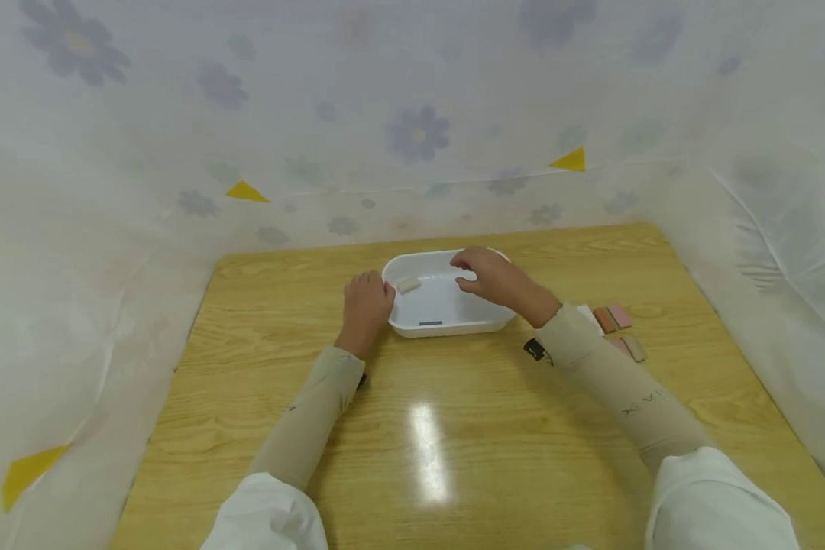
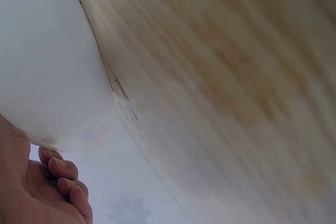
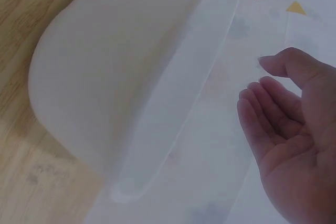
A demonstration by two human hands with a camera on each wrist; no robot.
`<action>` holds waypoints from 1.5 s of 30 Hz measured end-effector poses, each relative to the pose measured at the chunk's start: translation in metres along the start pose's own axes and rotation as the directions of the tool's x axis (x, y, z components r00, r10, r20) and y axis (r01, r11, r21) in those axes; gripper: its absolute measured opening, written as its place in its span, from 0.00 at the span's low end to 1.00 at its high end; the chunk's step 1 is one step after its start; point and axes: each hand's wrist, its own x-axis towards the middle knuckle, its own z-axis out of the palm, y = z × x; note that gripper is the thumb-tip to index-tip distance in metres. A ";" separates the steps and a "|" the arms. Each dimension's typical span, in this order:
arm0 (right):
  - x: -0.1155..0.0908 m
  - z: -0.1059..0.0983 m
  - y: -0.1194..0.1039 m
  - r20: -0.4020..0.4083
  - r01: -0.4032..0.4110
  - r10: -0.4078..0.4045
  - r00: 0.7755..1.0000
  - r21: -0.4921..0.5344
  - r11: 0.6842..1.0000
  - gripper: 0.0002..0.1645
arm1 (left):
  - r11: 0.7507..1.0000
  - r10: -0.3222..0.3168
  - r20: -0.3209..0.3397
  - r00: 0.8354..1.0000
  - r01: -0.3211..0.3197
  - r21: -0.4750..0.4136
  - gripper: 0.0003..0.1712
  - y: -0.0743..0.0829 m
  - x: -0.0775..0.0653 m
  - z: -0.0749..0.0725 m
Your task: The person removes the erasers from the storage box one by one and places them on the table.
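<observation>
A white plastic basin (image 1: pixel 447 330) stands on the table, with a small beige block (image 1: pixel 409 285) lying inside near its left end. A thin dark grey strip (image 1: pixel 430 324) shows low on the near side of its interior. My left hand (image 1: pixel 367 304) holds the basin's left rim; in the left wrist view, the curled fingers (image 2: pixel 65 170) are right at the edge of the white wall (image 2: pixel 52 66). Over the basin's right part hovers my right hand (image 1: pixel 495 279). Thumb and fingers are parted in the right wrist view, and that hand (image 3: pixel 294 129) holds nothing.
Several small flat blocks in orange-brown, pink (image 1: pixel 619 315) and beige (image 1: pixel 634 348) lie right of the basin, partly behind my right forearm. A white piece (image 1: pixel 590 319) lies beside them. Flower-printed sheeting (image 1: pixel 419 92) encloses the wooden table (image 1: pixel 357 458) at the back and sides.
</observation>
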 end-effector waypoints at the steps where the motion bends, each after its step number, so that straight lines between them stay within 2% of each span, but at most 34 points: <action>1: 0.005 0.002 -0.001 0.009 0.012 -0.012 1.000 -0.005 1.000 0.23 | 1.000 0.004 -0.005 1.000 -0.004 0.000 0.13 0.000 0.000 0.000; 7: 0.029 0.021 -0.005 0.071 0.046 -0.045 0.996 -0.008 0.999 0.23 | 1.000 0.019 -0.021 1.000 -0.018 0.017 0.13 -0.001 -0.001 0.001; 13: 0.049 0.040 -0.004 0.076 0.081 -0.078 0.994 -0.039 0.996 0.22 | 0.999 0.018 -0.032 0.999 -0.017 0.027 0.13 -0.002 -0.002 0.003; 17: 0.060 0.049 -0.003 0.084 0.059 -0.056 0.995 -0.042 0.997 0.21 | 0.998 0.036 -0.056 0.998 -0.034 0.043 0.13 -0.001 -0.001 0.002; 25: 0.078 0.067 -0.004 0.139 -0.009 0.022 0.990 -0.096 0.995 0.24 | 0.998 0.037 -0.048 0.998 -0.035 0.043 0.14 -0.001 -0.001 0.001; 35: 0.085 0.075 -0.008 0.109 0.061 -0.043 0.993 -0.162 0.985 0.18 | 0.998 0.037 -0.051 0.998 -0.034 0.049 0.14 -0.001 0.000 0.002; 40: 0.083 0.077 -0.007 0.079 0.056 -0.045 0.996 -0.144 0.988 0.13 | 0.997 0.046 -0.047 0.998 -0.043 0.057 0.15 0.000 0.000 0.003; 45: 0.084 0.079 -0.004 0.084 0.028 -0.018 0.996 -0.124 0.992 0.11 | 0.997 0.053 -0.050 0.997 -0.050 0.052 0.15 0.001 0.001 0.003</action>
